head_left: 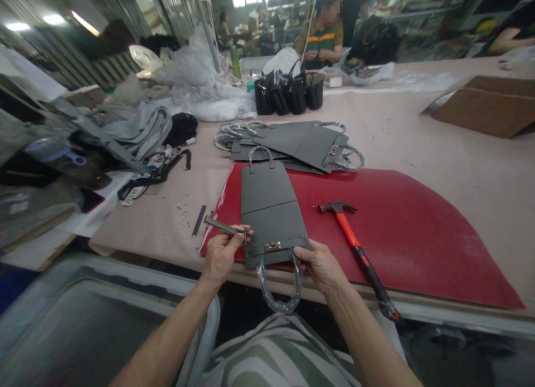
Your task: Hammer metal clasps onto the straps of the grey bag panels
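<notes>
A flat grey bag panel (270,209) lies on a red mat (401,231) at the table's near edge, one wrapped handle (279,287) hanging over the edge toward me. My left hand (221,253) is closed on a thin grey strap (221,226) at the panel's near left corner. At the near right corner my right hand (320,264) pinches the panel beside its metal clasp (273,246). A hammer (355,248) with an orange and black handle rests on the mat just right of my right hand.
A stack of several grey panels (301,145) lies behind the mat. Finished black bags (288,92) stand farther back, with plastic wrap and fabric heaped at the left. A brown cardboard box (485,106) sits at the far right. A person works across the table.
</notes>
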Available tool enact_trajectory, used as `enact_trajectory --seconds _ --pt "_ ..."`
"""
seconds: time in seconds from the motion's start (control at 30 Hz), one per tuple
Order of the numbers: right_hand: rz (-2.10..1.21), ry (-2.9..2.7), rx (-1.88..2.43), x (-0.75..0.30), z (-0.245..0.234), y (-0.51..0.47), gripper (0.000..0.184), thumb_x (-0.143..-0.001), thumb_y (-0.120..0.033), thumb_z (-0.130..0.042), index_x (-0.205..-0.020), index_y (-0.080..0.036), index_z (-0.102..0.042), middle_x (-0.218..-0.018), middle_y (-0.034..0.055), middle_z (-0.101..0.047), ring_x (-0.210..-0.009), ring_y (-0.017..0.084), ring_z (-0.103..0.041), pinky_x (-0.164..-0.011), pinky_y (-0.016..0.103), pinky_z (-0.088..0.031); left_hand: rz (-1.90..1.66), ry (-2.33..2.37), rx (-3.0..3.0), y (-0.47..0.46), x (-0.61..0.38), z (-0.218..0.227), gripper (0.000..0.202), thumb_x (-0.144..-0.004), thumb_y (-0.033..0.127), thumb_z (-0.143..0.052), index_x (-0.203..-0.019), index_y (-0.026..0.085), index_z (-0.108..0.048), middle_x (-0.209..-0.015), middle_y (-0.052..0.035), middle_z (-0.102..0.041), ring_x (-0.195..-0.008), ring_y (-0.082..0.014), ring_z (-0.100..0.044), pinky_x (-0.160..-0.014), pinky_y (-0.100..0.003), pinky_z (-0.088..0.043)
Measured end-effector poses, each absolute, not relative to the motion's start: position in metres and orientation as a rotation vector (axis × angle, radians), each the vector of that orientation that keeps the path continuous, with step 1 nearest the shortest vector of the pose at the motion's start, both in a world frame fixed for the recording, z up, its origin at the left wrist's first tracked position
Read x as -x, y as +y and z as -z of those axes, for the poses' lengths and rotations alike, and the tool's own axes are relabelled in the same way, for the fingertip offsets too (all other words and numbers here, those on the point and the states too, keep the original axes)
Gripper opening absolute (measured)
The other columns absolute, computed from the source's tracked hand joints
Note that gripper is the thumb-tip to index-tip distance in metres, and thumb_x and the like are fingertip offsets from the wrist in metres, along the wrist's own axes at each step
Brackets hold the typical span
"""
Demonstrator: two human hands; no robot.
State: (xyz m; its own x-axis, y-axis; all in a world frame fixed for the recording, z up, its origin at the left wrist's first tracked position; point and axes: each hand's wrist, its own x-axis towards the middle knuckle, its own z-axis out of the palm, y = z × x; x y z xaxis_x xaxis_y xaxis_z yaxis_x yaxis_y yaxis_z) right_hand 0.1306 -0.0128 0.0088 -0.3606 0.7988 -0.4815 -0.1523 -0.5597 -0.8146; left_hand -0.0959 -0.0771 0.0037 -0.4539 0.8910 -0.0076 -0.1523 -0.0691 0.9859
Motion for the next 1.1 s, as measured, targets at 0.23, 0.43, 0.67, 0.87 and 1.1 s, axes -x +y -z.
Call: enact_trajectory --seconds 0.23,0.43,0.67,0.87,1.1 --pt "-2.003 -0.949 1.206 -0.133 -0.011 -0.014 0.039 -0.052 -0.041 -0.086 -0.075 -0.015 -0.068 -0.059 -0.0006 -0.058 -0.048 0.01 -0.046 -0.044 0.023 -0.032 -1.545 1.325 -1.08 -0.048 0.046 -0.032 0.023 -0.083 0.038 -0.072 -0.092 0.017 -0.071 -0.112 -0.0099 -0.073 -0.102 -0.0235 -0.07 -0.086 -0.033 -0.058" --pt "-1.968 -0.958 1.228 -0.129 -0.012 -0.015 0.043 -0.057 -0.051 -0.085 -0.076 -0.015 -0.069 -0.06 -0.0001 -0.059 -0.048 0.01 -0.046 -0.045 0.023 -0.033 -1.416 1.318 -1.063 -0.035 0.031 -0.035 0.023 -0.081 0.037 -0.071 -0.092 0.017 -0.072 -0.105 -0.0079 -0.075 -0.088 -0.0198 -0.071 -0.066 -0.025 -0.057" --pt "-1.978 -0.949 1.223 -0.127 -0.013 -0.014 0.037 -0.056 -0.045 -0.084 -0.074 -0.016 -0.069 -0.058 -0.001 -0.057 -0.047 0.009 -0.041 -0.044 0.023 -0.029 -1.344 1.32 -0.984 -0.038 0.036 -0.024 0.031 -0.081 0.042 -0.072 -0.097 0.016 -0.073 -0.11 -0.01 -0.075 -0.08 -0.0188 -0.071 -0.05 -0.02 -0.05" --pt "-1.989 -0.957 1.213 -0.128 -0.01 -0.014 0.032 -0.056 -0.04 -0.084 -0.068 -0.016 -0.066 -0.059 -0.0008 -0.056 -0.051 0.01 -0.043 -0.048 0.023 -0.033 -1.388 1.238 -0.985 -0.039 0.041 -0.018 0.032 -0.082 0.043 -0.074 -0.096 0.015 -0.073 -0.105 -0.0111 -0.076 -0.094 -0.0221 -0.072 -0.076 -0.027 -0.058" --pt "-1.986 -0.977 1.201 -0.129 -0.008 -0.015 0.035 -0.057 -0.039 -0.083 -0.076 -0.013 -0.069 -0.064 -0.0001 -0.057 -0.053 0.01 -0.045 -0.049 0.023 -0.034 -1.323 1.248 -1.084 -0.042 0.042 -0.016 0.031 -0.085 0.043 -0.071 -0.098 0.015 -0.074 -0.11 -0.012 -0.076 -0.098 -0.0224 -0.071 -0.083 -0.029 -0.057"
